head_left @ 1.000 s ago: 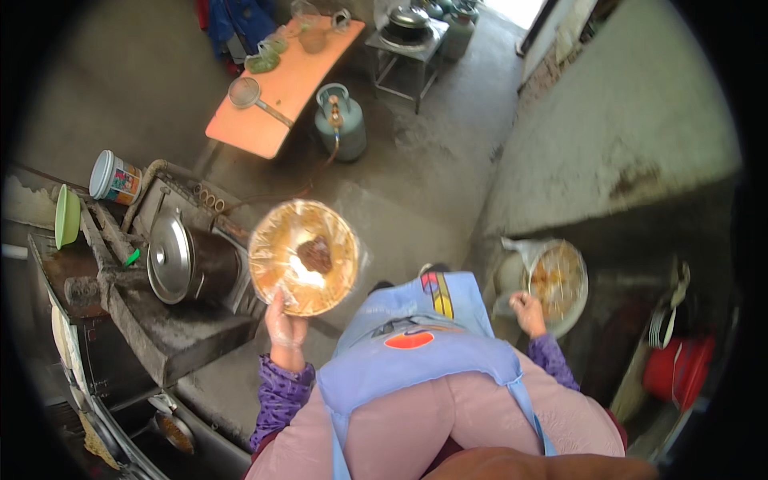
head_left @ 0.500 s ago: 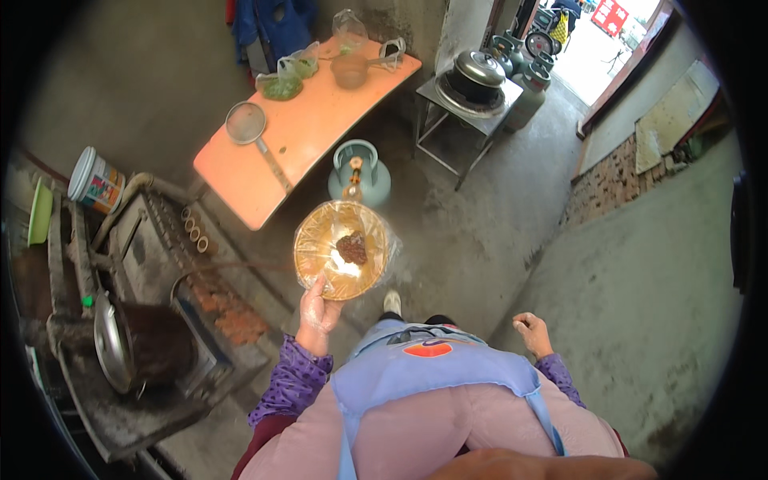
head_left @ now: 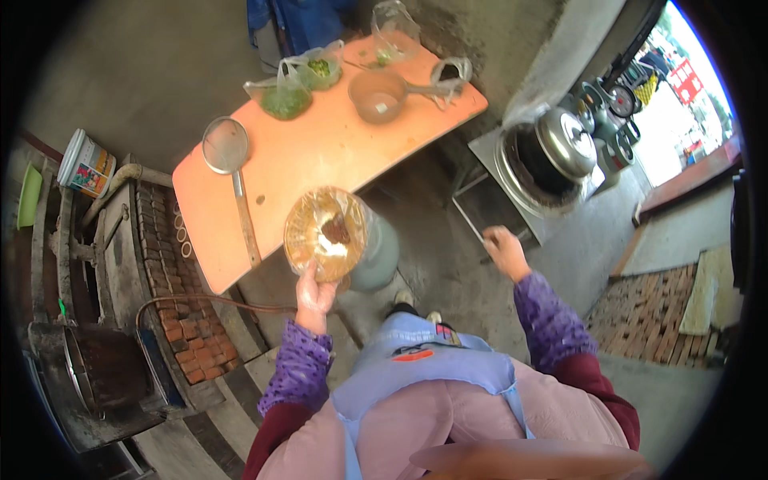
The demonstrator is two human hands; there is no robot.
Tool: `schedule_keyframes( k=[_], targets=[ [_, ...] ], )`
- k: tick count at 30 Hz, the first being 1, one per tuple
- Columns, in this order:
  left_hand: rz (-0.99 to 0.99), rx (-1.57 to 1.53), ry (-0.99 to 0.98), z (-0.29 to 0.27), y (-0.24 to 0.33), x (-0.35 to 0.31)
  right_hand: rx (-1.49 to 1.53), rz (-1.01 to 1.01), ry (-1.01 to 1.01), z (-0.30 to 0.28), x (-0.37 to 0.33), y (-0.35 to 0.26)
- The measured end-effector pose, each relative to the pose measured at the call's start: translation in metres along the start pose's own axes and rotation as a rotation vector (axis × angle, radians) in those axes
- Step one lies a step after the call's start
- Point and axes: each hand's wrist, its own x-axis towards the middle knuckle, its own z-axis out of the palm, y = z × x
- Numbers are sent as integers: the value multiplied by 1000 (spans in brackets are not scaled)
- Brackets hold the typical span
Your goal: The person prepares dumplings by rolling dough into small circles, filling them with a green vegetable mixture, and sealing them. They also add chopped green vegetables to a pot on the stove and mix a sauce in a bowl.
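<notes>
My left hand (head_left: 315,293) grips the near rim of a round golden bowl (head_left: 300,228), thumb over the edge. Clear plastic film lines the bowl, and a dark brown clump (head_left: 336,230) lies inside it. The bowl is held up in front of me, overlapping the near edge of the orange table (head_left: 320,152). Out to the right, my right hand (head_left: 506,251) hangs in the air with its fingers curled and nothing visible in them. It is nearest to the metal stand (head_left: 552,228), apart from it.
On the table lie a long-handled strainer (head_left: 226,146), a brown ladle (head_left: 378,98) and bags of greens (head_left: 286,102). A lidded pot (head_left: 566,144) sits on the stand. Below the bowl stands a gas cylinder (head_left: 379,260). At left is a brick stove ledge (head_left: 188,336) with a dark pot (head_left: 112,368).
I have come closer to the table and the stand. The bowl, still in my left hand, now overlaps the table edge. My right hand has risen and reached forward.
</notes>
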Motion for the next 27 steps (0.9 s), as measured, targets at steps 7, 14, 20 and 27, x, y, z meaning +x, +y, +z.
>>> schedule_keyframes(
  k=[7, 14, 20, 27],
  targets=[
    [49, 52, -29, 31, -23, 113, -286, -373, 162, 49, 385, -3],
    [54, 26, 81, 56, -40, 178, -453, -385, -155, 98, 489, -12],
    [37, 13, 121, 81, -52, 215, -200, -750, -467, 142, 535, -135],
    [83, -88, 68, 116, -52, 310, -80, -1138, -611, 323, 544, -254]
  ],
)
